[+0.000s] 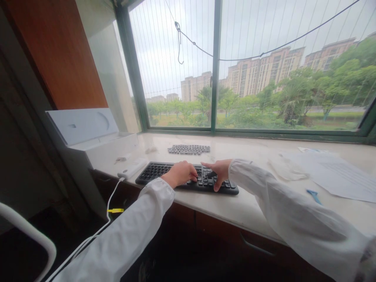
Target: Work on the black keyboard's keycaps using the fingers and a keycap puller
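Note:
A black keyboard (pixel 154 171) lies along the front edge of the white counter. Its left part shows bare sockets without keycaps, while keycaps sit on its right part. Over its middle is my left hand (pixel 182 173), fingers pinched together low at the keys; what they hold, if anything, is too small to tell. From the right, my right hand (pixel 221 170) grips a dark-handled tool (pixel 209 174) whose thin tip points left toward my left fingertips. Its index finger and thumb are spread around the tool. Behind the keyboard, loose dark keycaps (pixel 188 149) lie in rows.
An open white box (pixel 101 143) stands at the left, near a white power strip (pixel 132 168) with a plugged-in cable (pixel 109 203). At the right are paper sheets (pixel 346 176), a crumpled clear bag (pixel 289 166) and a blue tool (pixel 314 196). A window (pixel 215 78) borders the counter.

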The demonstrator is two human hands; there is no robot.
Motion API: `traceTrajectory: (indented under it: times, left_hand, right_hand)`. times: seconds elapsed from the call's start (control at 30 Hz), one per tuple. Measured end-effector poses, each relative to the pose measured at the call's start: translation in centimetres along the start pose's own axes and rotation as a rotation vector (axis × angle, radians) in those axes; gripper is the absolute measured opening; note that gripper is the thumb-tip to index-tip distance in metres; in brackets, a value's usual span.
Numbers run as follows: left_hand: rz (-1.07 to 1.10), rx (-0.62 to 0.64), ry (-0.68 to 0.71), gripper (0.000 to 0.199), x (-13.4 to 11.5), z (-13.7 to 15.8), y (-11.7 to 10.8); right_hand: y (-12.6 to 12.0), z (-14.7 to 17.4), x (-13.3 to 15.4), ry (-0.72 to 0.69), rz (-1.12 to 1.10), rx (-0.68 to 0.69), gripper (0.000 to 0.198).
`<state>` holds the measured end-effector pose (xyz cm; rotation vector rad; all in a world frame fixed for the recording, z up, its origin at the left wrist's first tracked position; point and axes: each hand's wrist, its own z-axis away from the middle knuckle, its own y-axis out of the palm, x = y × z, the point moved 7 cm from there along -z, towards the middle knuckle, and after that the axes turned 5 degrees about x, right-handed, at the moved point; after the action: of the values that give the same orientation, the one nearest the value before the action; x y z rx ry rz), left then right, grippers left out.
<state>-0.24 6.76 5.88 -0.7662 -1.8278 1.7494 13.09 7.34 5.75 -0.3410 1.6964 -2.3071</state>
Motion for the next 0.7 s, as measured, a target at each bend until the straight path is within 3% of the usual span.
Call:
traceTrajectory:
  times: [0.1, 0.23, 0.43, 0.63, 0.7]
  left_hand:
    - [-0.107, -0.010, 0.052, 0.017, -0.9, 0.4, -0.1]
    - [-0.217, -0.048, 0.131, 0.018, -1.9, 1.0, 0.2]
    - [-0.315, -0.051, 0.132, 0.019, -2.2, 1.2, 0.5]
    - [-0.388, -0.055, 0.157, 0.017, -2.9, 1.3, 0.7]
    - [-0.405, -0.060, 0.151, 0.017, -3.0, 1.3, 0.8]
  right_hand:
    - [0.5, -0.1, 0.1, -0.013, 0.046, 0.086, 0.136]
    - [0.5, -0.2, 0.0, -0.017, 0.033, 0.084, 0.138]
    - [0.3, 0.0, 0.3, -0.004, 0.069, 0.099, 0.139]
    - [0.4, -0.1, 0.0, 0.000, 0.054, 0.087, 0.139]
    - [0.1, -0.3, -0.2, -0.001, 0.029, 0.022, 0.139]
